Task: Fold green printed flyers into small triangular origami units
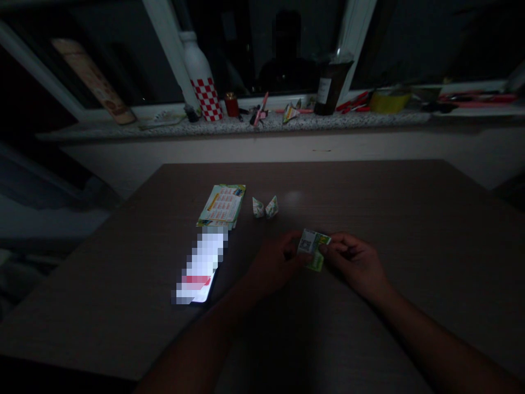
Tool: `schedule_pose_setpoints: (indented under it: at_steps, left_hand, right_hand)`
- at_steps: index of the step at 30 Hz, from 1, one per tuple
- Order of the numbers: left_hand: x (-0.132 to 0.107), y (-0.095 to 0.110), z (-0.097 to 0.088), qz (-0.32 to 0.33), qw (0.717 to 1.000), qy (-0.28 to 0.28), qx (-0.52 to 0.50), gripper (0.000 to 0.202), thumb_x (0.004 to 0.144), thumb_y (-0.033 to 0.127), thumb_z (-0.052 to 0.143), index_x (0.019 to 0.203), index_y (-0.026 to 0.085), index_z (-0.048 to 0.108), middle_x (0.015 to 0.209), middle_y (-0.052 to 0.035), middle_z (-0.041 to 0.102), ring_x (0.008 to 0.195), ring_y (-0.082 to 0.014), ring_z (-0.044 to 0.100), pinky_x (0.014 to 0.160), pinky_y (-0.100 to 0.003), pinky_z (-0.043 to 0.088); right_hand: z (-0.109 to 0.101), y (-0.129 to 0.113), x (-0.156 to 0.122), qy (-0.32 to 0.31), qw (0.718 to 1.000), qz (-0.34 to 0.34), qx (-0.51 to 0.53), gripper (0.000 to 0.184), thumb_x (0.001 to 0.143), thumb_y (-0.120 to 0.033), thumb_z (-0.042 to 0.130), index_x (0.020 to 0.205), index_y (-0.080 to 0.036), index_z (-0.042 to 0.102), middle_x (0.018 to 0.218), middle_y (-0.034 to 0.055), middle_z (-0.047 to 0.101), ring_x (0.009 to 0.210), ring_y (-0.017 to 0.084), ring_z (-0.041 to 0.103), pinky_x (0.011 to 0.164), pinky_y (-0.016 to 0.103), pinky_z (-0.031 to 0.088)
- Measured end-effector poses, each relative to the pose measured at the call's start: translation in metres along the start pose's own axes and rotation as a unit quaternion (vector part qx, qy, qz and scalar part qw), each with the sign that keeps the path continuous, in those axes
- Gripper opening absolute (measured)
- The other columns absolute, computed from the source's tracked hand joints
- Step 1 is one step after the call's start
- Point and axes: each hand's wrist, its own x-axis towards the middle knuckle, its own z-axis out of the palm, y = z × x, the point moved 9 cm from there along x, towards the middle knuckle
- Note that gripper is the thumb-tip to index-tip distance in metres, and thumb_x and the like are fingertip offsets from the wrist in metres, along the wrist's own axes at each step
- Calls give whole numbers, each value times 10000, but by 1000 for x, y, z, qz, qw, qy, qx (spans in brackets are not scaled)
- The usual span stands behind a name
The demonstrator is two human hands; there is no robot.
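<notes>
Between my two hands is a small folded piece of printed paper, green and white with a QR code on its left part. My left hand pinches its left edge between thumb and fingers. On the other side, my right hand grips the right edge, thumb in front. Just beyond my left hand stand two small folded paper pieces with pointed tops. Farther left lies a stack of printed leaflets. A lit phone, its screen blurred, rests in front of that stack.
A granite sill runs behind the table. On it stand a white bottle with red checks, a red jar, a dark pouch, a yellow tape roll and several pens and tools. The room is dim.
</notes>
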Motion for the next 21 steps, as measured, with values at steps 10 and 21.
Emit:
schedule_pose_setpoints:
  at_steps: [10,21]
  left_hand:
    - [-7,18,-17,62,987,80,123,300,873,395,517,1012,175,666,669,1,647,582,-125,569,546,-234,392]
    - [-4,14,-5,50,985,15,164,260,866,377,521,872,177,688,742,2,685,652,-120,601,594,-224,396]
  right_hand:
    - [11,-38,-13,-47,947,-233,-216,47,807,-196,611,840,-182,641,644,-5,565,558,122,536,514,240,434]
    - [12,-44,-17,-58,934,-281,-214,174,801,-107,625,948,-197,643,887,63,658,767,159,632,653,274,521]
